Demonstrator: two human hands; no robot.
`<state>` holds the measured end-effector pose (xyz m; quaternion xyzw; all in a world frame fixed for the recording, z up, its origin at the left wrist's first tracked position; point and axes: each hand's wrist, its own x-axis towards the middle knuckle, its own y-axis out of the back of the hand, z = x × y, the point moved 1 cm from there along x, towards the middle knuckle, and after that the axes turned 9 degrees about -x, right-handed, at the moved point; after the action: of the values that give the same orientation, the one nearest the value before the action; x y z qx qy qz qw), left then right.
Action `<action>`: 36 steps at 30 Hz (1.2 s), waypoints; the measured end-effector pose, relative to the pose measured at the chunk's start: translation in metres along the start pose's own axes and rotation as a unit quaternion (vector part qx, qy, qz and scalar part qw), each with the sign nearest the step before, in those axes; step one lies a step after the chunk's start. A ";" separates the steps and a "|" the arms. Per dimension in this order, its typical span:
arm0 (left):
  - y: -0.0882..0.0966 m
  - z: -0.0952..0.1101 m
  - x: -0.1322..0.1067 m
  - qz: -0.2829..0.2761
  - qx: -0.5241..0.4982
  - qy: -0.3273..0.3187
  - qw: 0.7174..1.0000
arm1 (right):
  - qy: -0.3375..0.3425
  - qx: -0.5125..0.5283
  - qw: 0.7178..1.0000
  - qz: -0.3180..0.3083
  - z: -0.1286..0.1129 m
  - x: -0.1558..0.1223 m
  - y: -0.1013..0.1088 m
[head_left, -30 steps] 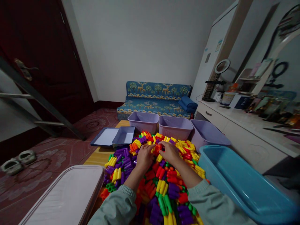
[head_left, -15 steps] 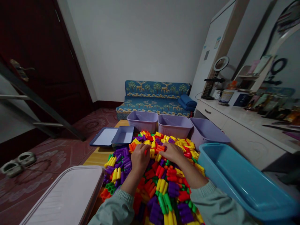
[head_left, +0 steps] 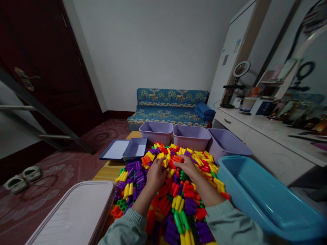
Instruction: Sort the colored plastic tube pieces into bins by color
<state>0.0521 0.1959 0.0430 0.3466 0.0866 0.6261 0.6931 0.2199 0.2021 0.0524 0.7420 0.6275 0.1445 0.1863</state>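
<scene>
- Bent fingers on the left hand (head_left: pixel 155 175), just left of the lower middle of the frame, lie over the heap of plastic pieces (head_left: pixel 179 203); some space shows between thumb and fingers, and from where I stand I cannot tell whether anything sits in it.
- Just right of it, the right hand (head_left: pixel 188 166) has a narrow pinch on an orange-red piece (head_left: pixel 177 159), thumb against fingers, at the far part of the heap.
- Far left of the frame, a dark red door (head_left: pixel 46 75) stands behind a metal ladder (head_left: pixel 55 119), with pale shoes (head_left: pixel 16 184) on the tiled floor lower down.
- Lower left, a whitish lid (head_left: pixel 74 211) lies near the heap's left side.
- Left of centre, a shallow tray (head_left: pixel 114 149) and a small blue-grey box (head_left: pixel 135 149) sit together on the wooden table (head_left: pixel 107 172).
- Across the lower centre spreads the heap itself, purple gathered on its left, yellow thick toward its upper right, red and green mixed through, running beneath both forearms.
- Behind it stand three lilac bins (head_left: pixel 191 139) in a row, with a blue deer-patterned sofa (head_left: pixel 163 112) beyond.
- Lower right, a turquoise tub (head_left: pixel 268 194) flanks the heap.
- Right edge, a pale dresser (head_left: pixel 268 140) carries bottles and a ring light (head_left: pixel 235 72).
</scene>
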 end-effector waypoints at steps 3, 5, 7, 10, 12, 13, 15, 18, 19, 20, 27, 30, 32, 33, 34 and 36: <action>0.001 -0.005 0.004 0.067 -0.116 -0.013 0.991 | -0.035 0.149 0.988 -0.025 0.001 -0.002 0.001; 0.002 -0.003 0.006 0.072 -0.165 -0.052 0.982 | -0.036 0.186 0.981 -0.032 -0.001 -0.005 0.003; 0.001 0.001 0.007 0.024 -0.191 -0.099 0.976 | -0.026 0.203 0.978 -0.035 -0.003 -0.009 0.005; -0.002 0.007 0.007 -0.046 -0.227 -0.095 0.968 | -0.005 0.210 0.977 -0.032 -0.005 -0.015 0.008; -0.006 0.009 0.007 -0.047 -0.277 -0.027 0.959 | -0.001 0.206 0.978 -0.029 -0.007 -0.019 0.009; -0.009 0.008 0.007 -0.040 -0.315 0.014 0.948 | 0.000 0.204 0.979 -0.029 -0.008 -0.022 0.009; -0.012 0.007 0.007 -0.030 -0.403 0.086 0.911 | 0.002 0.207 0.978 -0.036 -0.011 -0.026 0.009; -0.014 0.006 0.006 -0.039 -0.526 0.170 0.832 | 0.015 0.224 0.973 -0.056 -0.013 -0.030 0.008; -0.013 0.005 0.006 -0.042 -0.559 0.200 0.804 | 0.020 0.224 0.973 -0.055 -0.012 -0.030 0.009; -0.012 0.004 0.006 -0.042 -0.589 0.230 0.774 | 0.026 0.216 0.975 -0.045 -0.010 -0.030 0.009; 0.014 -0.005 0.007 0.011 -0.690 0.353 0.632 | 0.095 0.050 0.991 0.081 0.012 -0.023 0.017; 0.022 -0.009 0.004 -0.014 -0.684 0.355 0.637 | 0.082 0.052 0.991 0.093 0.014 -0.023 0.021; 0.025 -0.013 0.002 -0.030 -0.650 0.322 0.687 | 0.046 0.081 0.991 0.096 0.013 -0.025 0.026; 0.025 -0.015 0.000 -0.035 -0.614 0.296 0.731 | 0.022 0.097 0.991 0.093 0.012 -0.027 0.030; 0.025 -0.017 -0.001 -0.039 -0.566 0.266 0.780 | 0.003 0.110 0.990 0.086 0.010 -0.029 0.035; 0.024 -0.019 -0.005 -0.053 -0.453 0.188 0.870 | -0.018 0.112 0.992 0.047 0.007 -0.037 0.047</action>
<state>0.0216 0.1981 0.0413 -0.1342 -0.0596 0.6126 0.7766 0.2578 0.1586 0.0680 0.7892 0.6011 0.0682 0.1062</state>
